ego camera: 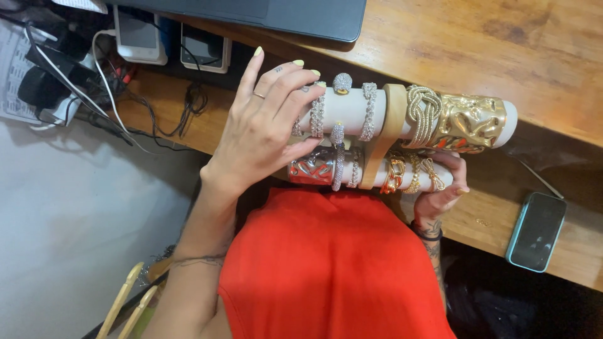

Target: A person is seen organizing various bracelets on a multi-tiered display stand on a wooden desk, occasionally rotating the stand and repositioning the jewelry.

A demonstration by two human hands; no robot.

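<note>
A bracelet display stand point(384, 129) with two white padded bars and a wooden middle post lies across my lap at the edge of the wooden table. Silver rhinestone bangles point(369, 110) sit on its left half. Gold bracelets and a wide gold cuff point(471, 122) sit on its right half. My left hand point(264, 129), with yellow nails and a ring, wraps the left end: fingers lie over the upper bar and the thumb presses by a silver cut-out cuff point(312, 168) on the lower bar. My right hand point(440, 191) cups the lower bar's right end from beneath, by the gold chain bracelets point(414, 172).
A phone in a teal case point(537, 231) lies on the wooden table point(502, 50) at the right. A dark laptop point(264, 16) sits at the top. Two small devices point(141, 37) and tangled cables point(113, 88) fill the upper left. Wooden hangers point(125, 304) show at bottom left.
</note>
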